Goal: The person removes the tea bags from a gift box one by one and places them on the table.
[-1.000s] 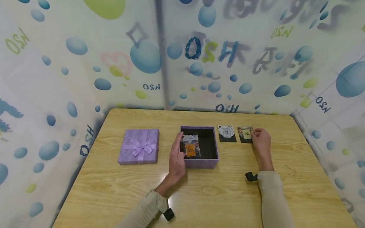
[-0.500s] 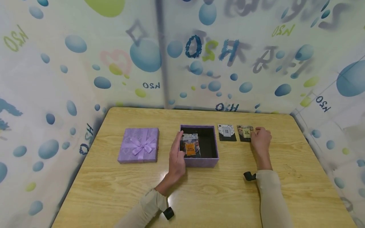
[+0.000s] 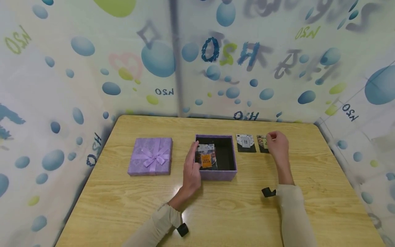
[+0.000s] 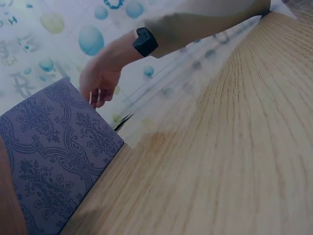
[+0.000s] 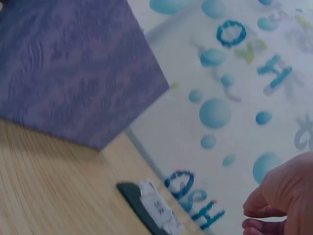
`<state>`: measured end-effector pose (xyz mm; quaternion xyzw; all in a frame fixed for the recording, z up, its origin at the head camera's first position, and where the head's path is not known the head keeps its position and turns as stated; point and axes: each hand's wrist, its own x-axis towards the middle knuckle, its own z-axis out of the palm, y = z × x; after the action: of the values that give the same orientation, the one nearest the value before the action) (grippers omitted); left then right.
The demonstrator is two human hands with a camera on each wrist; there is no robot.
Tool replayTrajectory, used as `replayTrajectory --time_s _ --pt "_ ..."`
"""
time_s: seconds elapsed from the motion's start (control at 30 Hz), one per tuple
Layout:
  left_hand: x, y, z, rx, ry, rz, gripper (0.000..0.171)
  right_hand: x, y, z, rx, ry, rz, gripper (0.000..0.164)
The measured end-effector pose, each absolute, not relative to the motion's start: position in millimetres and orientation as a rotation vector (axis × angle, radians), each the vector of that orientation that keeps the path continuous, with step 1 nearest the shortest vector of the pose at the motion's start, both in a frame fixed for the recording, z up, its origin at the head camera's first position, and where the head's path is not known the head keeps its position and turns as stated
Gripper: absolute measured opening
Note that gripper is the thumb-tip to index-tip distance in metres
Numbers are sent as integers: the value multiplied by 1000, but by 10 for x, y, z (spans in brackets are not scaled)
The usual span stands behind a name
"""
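In the head view, a purple patterned box (image 3: 217, 175) stands uncovered at the middle of the table. My left hand (image 3: 192, 171) rests along its left wall, fingers extended, fingertips at the rim and thumb near the front corner. A flat packet with an orange label (image 3: 206, 160) lies inside on the left. Right of the box are a black-and-white packet (image 3: 246, 142) and a dark packet with a yellowish label (image 3: 262, 143). My right hand (image 3: 278, 145) hovers over the yellowish-label packet and covers its right part. In the right wrist view, nothing shows between thumb and fingers.
The purple lid (image 3: 150, 156) with a ribbon bow lies left of the box on the wooden table (image 3: 228, 212). A printed curtain or wall covering (image 3: 197, 82) rises behind the table's far edge. Both sleeves carry small black wrist devices.
My right hand has risen and shifted slightly left, from the yellowish-label packet's right edge to over it. The left hand and the box stay in place.
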<state>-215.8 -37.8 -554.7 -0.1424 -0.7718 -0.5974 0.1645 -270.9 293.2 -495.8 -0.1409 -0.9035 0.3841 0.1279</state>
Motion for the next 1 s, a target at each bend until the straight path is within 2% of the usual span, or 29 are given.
replayTrajectory --time_s 0.47,0.8,1.0 --pt "-2167 -374 -5565 -394 -2203 -1708 80 -2566 2220 -4633 46 -2686 1220 23" --pt "-2169 -365 -5546 -398 -2175 -1699 80 -2448 1792 -4600 372 -2700 1297 17" --pt "-2176 -381 -5550 -391 -2197 -1697 81 -2421 1621 -4647 527 -2792 1340 22"
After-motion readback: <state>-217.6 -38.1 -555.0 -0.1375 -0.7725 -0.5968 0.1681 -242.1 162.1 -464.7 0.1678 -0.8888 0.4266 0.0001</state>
